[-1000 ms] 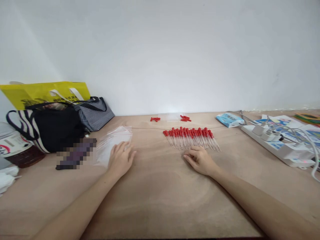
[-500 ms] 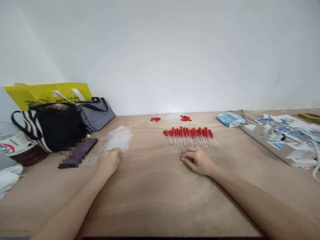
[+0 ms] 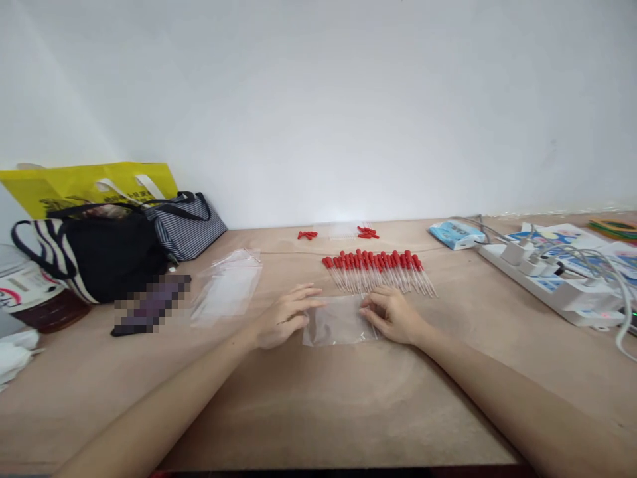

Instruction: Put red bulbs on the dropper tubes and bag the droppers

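Note:
A clear plastic bag (image 3: 338, 325) lies sideways on the table before me, between both hands. My left hand (image 3: 283, 317) rests at its left end with the fingers stretched and apart. At the bag's right end my right hand (image 3: 395, 317) is closed, thumb and fingers pinching its edge. Just beyond the bag is a row of glass droppers (image 3: 383, 275) with red rubber bulbs, bulbs pointing away from me. To the left lies a stack of clear zip bags (image 3: 226, 292).
Red bulbs (image 3: 307, 235) and more red bulbs (image 3: 368, 233) lie near the wall. A phone (image 3: 152, 305), a black bag (image 3: 112, 255) and a bottle (image 3: 50, 299) stand left. A blue packet (image 3: 456, 234) and a power strip (image 3: 552, 285) with cables lie right.
My left hand has moved right from the bag stack, and a clear plastic bag now lies between my hands. My right hand has barely moved and now pinches the bag's edge.

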Tool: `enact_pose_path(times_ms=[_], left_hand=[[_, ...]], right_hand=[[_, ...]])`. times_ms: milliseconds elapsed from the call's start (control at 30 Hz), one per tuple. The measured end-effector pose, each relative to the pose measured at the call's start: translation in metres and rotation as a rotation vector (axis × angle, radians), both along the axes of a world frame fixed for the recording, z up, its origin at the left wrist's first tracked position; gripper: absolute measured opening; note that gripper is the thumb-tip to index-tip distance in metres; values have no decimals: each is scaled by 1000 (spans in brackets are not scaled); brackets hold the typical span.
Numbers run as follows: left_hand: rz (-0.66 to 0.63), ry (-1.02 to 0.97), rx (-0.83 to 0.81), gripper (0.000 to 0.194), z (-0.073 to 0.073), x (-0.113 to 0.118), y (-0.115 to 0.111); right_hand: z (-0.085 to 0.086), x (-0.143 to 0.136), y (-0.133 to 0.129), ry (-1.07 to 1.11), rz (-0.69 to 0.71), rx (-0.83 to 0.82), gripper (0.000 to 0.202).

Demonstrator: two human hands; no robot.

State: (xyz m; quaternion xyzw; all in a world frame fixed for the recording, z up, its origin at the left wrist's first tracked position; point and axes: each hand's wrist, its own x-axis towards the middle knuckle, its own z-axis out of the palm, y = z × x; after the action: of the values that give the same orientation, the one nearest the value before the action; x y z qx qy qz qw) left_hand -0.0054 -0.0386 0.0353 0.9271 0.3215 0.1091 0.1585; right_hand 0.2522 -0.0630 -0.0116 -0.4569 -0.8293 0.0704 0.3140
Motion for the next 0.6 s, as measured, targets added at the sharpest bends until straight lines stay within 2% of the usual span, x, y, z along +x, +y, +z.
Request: enact_pose_path(times_ms=[100,200,367,500,600], left_hand=[[-65,31,76,33,-5,15,-3],[-155,71,89,39,-14,28,-5],[-187,176,10,46,-19,25,-6],[-187,225,-4,47,-15,13,-7],[-192,192,-15,45,-15,9,-6]], right_hand=[[1,3,2,61,-133,-36,14],[6,11,2,46,-180,-90,17],[11,19,2,33,-16,-140,33],[11,15,-1,46,143,-97,26],[14,11,-5,40,232,-43,25]])
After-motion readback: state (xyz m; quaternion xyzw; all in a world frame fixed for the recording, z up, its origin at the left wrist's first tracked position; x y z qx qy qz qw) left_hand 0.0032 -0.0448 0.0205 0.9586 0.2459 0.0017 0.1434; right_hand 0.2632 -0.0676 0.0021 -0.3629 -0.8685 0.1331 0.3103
